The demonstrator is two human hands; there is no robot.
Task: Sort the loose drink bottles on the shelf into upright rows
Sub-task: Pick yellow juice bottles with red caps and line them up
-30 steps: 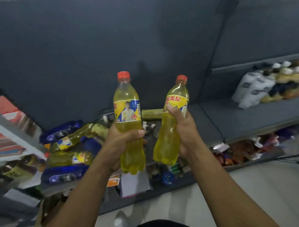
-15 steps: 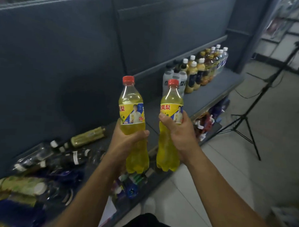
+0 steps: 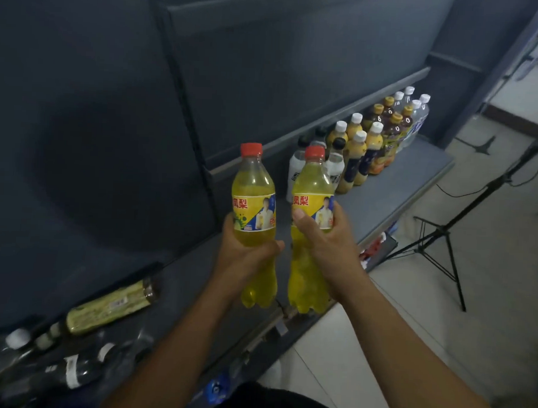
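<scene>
Item one: a clear plastic bottle of yellow drink with a red screw cap and yellow-blue label [image 3: 254, 215], held upright in the left hand [image 3: 244, 252], fingers wrapped tight round its waist below the label.

Item two: a matching yellow drink bottle with red cap [image 3: 311, 224], upright in the right hand [image 3: 327, 246], thumb pressed across the label's front and the other fingers curled behind. The pair stood just beside each other, apart, in the air above the dark grey metal shelf [image 3: 416, 179].

Item three, at 1 o'clock from the hands: upright rows of mixed bottles [image 3: 369, 140] on that shelf, white-capped orange juices, dark tea bottles with yellow caps, white and clear ones.

Item four, at 8 o'clock: a green-labelled bottle lying on its side [image 3: 109, 308], with loose dark and clear bottles [image 3: 54, 367] heaped beyond it.

Item five, at 3 o'clock: a black tripod stand [image 3: 445, 242] on the pale tiled floor [image 3: 471, 336].
</scene>
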